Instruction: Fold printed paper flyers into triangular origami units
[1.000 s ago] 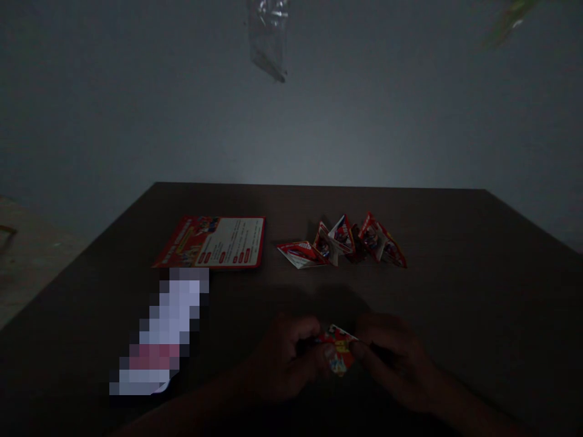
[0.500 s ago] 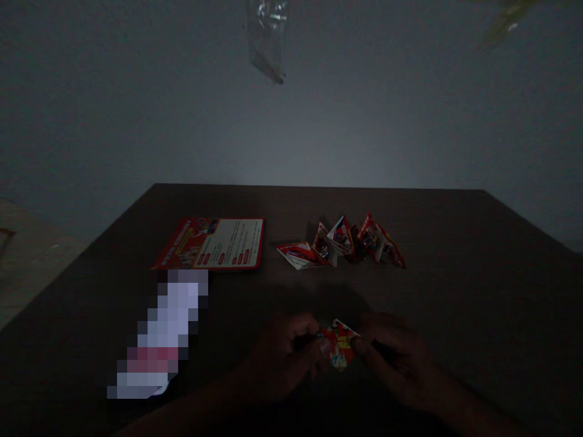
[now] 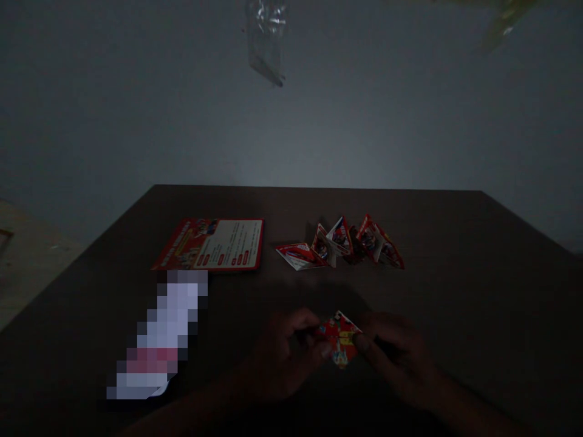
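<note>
A small folded piece of printed paper (image 3: 341,343), red with yellow and blue pictures, is held between both hands above the near part of the table. My left hand (image 3: 294,355) pinches its left corner, thumb on the front. At the right corner my right hand (image 3: 394,355) grips it, with thumb and fingers closed. The paper shows a diamond-like outline with a pale upper right edge. Beyond the hands stand several folded red-and-white paper pieces (image 3: 340,238), lying in a loose row. The fingers behind the paper are partly hidden and dim.
A red-and-white printed booklet or stack of sheets (image 3: 228,243) lies at the left of the dark table (image 3: 273,203). Nearer is a pixelated bright, long object (image 3: 168,334), its kind unreadable. A clear plastic bag (image 3: 266,42) hangs on the wall behind.
The folded paper has turned more toward me and lies flatter, so its diamond outline and print show more fully. Both hands keep their grip nearly in place.
</note>
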